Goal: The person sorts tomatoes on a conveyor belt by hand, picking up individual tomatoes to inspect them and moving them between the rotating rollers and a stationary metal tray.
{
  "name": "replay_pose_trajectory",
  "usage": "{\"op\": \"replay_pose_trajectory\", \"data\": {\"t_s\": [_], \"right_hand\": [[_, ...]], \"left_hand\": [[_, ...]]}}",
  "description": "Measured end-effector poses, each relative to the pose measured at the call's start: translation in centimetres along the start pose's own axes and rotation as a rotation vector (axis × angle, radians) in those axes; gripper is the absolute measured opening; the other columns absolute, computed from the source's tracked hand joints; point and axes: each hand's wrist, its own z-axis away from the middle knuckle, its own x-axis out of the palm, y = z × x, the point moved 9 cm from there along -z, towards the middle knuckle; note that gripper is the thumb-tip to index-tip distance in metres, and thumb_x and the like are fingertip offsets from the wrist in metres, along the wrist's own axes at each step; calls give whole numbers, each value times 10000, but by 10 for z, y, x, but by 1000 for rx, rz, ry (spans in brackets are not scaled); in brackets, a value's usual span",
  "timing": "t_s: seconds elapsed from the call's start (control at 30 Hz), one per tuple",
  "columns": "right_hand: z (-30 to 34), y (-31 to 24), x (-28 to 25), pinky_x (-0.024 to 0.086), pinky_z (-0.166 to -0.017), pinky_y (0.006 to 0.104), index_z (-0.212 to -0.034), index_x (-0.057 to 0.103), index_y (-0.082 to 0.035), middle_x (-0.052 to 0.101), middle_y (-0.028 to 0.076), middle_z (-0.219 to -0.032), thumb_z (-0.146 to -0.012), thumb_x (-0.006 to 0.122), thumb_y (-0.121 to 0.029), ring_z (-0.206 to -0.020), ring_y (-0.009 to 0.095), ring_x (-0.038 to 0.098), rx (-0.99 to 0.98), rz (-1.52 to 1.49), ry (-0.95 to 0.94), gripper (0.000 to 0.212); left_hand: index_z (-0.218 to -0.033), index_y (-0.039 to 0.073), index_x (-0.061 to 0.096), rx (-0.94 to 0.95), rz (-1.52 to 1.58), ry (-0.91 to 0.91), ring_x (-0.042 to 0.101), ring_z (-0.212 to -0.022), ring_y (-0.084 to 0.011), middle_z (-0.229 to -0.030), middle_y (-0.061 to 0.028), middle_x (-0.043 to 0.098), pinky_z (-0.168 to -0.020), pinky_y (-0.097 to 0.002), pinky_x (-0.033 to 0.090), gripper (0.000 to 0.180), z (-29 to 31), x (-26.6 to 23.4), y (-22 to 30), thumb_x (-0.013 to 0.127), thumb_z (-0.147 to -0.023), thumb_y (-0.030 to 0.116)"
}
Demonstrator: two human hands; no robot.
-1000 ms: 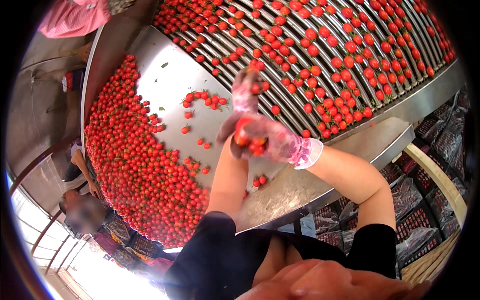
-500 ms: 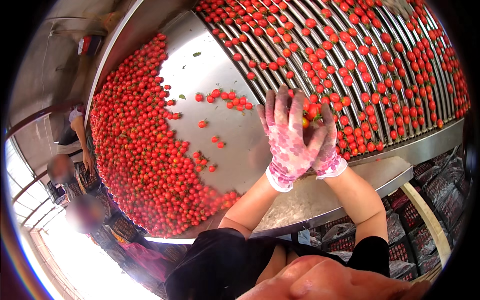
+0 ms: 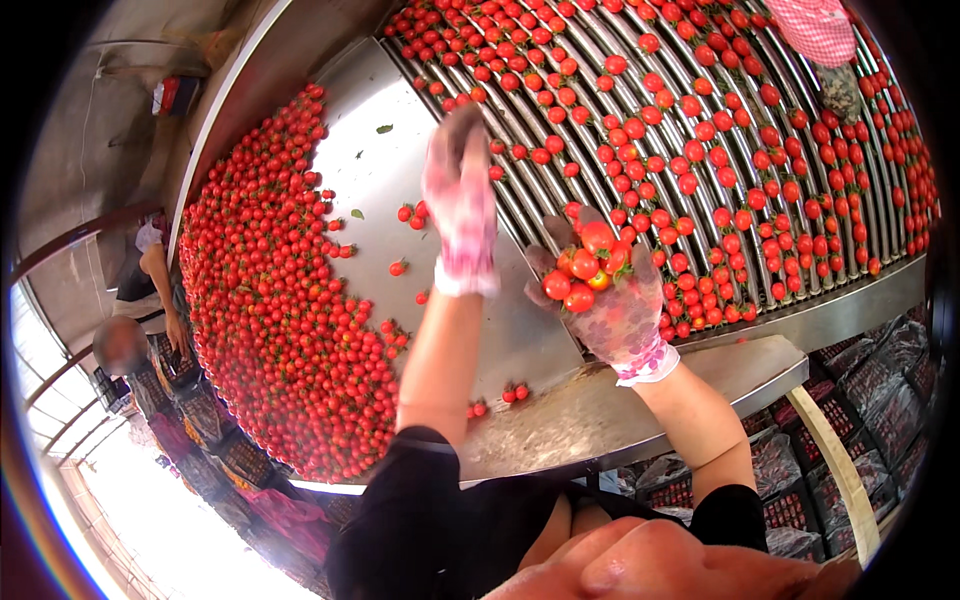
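My right hand point(image 3: 625, 325), in a pink-flowered glove with grimy fingers, is turned palm up and cups several cherry tomatoes point(image 3: 597, 237), mostly red with one yellowish. It is over the near left corner of the roller conveyor point(image 3: 512, 200), where red tomatoes lie in rows between the metal rollers. To its left my left hand point(image 3: 465, 205), gloved alike, is raised over the border of the steel sheet point(image 3: 520, 345) and the rollers. Motion smears its fingers, so I cannot see whether they hold anything. A large heap of cherry tomatoes point(image 3: 280, 280) covers the sheet's left side.
Another person's checked sleeve point(image 3: 812, 30) and gloved hand point(image 3: 840, 92) reach over the far right rollers. A metal ledge point(image 3: 570, 420) runs along my side. Black crates point(image 3: 855, 400) are stacked at the lower right. A person point(image 3: 150, 270) is beyond the heap at left.
My hands, formerly together over the rollers' edge, have parted. The left moved left and away from me; the right turned up, showing its tomatoes. The other person's sleeve came into view.
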Motion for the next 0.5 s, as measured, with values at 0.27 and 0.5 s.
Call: {"op": "replay_pose_trajectory", "data": {"t_s": [0.27, 0.5], "right_hand": [[-3, 17, 7, 437, -1035, 546, -1441, 411, -138, 425, 148, -1465, -851, 667, -524, -1284, 412, 474, 82, -3, -70, 750], [1, 13, -5, 429, -1032, 557, -1447, 397, -92, 414, 174, -1462, -845, 649, -560, -1273, 427, 482, 65, 64, -22, 803]], "left_hand": [[-1286, 90, 588, 156, -920, -416, 586, -1177, -329, -1298, -153, 593, -1006, -414, 458, 476, -148, 135, -103, 685, -847, 246], [-951, 4, 647, -305, 351, -130, 640, -745, -251, -811, -113, 657, -660, -316, 515, 170, -167, 116, -143, 586, -847, 124]]}}
